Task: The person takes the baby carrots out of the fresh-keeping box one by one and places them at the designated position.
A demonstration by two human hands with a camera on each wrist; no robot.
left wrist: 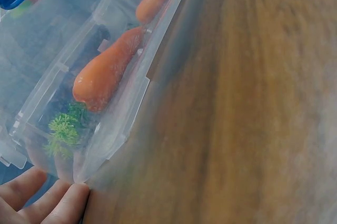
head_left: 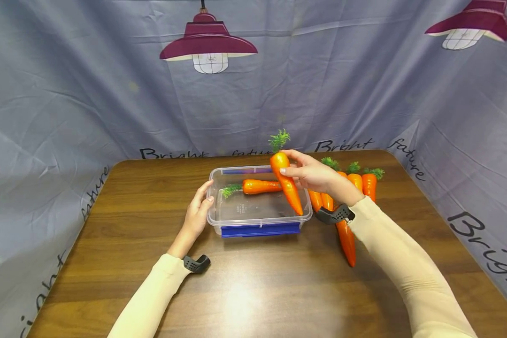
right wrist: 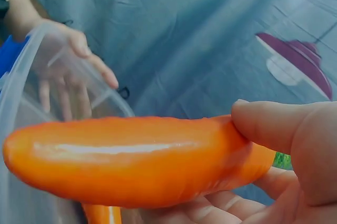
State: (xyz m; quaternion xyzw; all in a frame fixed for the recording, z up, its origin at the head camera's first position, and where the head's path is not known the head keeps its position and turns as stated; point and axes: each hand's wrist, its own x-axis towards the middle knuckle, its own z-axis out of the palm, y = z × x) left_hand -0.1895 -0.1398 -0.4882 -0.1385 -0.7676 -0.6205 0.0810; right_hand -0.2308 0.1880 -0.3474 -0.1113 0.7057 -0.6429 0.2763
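My right hand (head_left: pixel 306 172) pinches an orange carrot (head_left: pixel 286 180) with a green leafy top, thumb on its near side and fingers behind. The carrot hangs tilted over the right part of a clear plastic box (head_left: pixel 259 220), tip toward me. Inside the box lies another carrot (head_left: pixel 257 186), its leaves (head_left: pixel 230 189) to the left. My left hand (head_left: pixel 197 211) touches the box's left end, with fairly straight fingers (left wrist: pixel 66 203) against the outer wall and the thumb at the rim. In the right wrist view the held carrot (right wrist: pixel 131 161) fills the foreground.
Several more carrots (head_left: pixel 369 185) lie right of the box, partly hidden behind my right hand and wrist; one carrot (head_left: pixel 347 244) points toward me. Blue latch flaps (head_left: pixel 260 229) line the box's long sides. The wooden table (head_left: pixel 152 188) ends at a grey-blue curtain (head_left: pixel 279 94).
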